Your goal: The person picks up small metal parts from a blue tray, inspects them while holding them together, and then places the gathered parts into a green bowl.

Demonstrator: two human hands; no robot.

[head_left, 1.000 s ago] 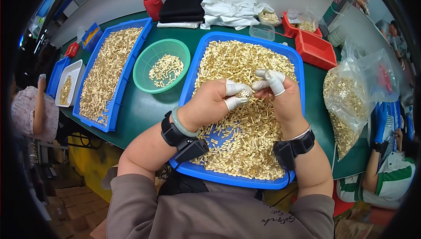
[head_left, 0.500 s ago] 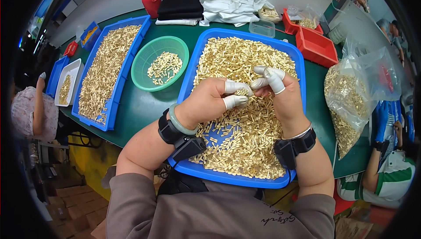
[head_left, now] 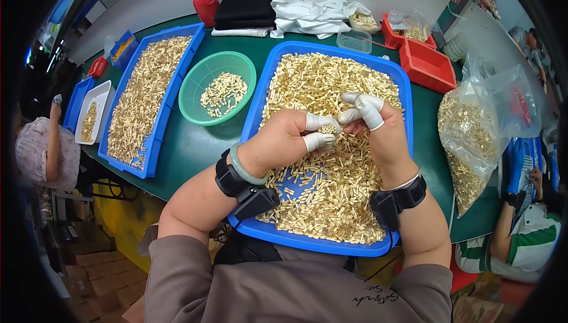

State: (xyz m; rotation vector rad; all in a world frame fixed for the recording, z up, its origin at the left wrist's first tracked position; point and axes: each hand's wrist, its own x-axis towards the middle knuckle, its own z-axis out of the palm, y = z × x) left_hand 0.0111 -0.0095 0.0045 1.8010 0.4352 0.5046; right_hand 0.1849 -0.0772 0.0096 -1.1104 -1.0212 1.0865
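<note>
My left hand is closed around a small bundle of short brass pieces, their round ends showing between the thumb and fingers. White finger cots cover several of its fingertips. Close beside the bundle, my right hand has its cotted fingers bent and pinched together; anything between them is hidden or too small to name. Both hands hover over a blue tray heaped with loose brass pieces. Blue tray bottom shows through at the lower left of the heap.
A green mesh basket with some brass pieces stands left of the tray, and beyond it a long blue tray of more. Folded cloths, a red flask and red bins line the back. A clear bag of brass parts lies right. Co-workers sit at both sides.
My hands stay nearly in place, still close together over the tray. The whole view has shifted very slightly.
</note>
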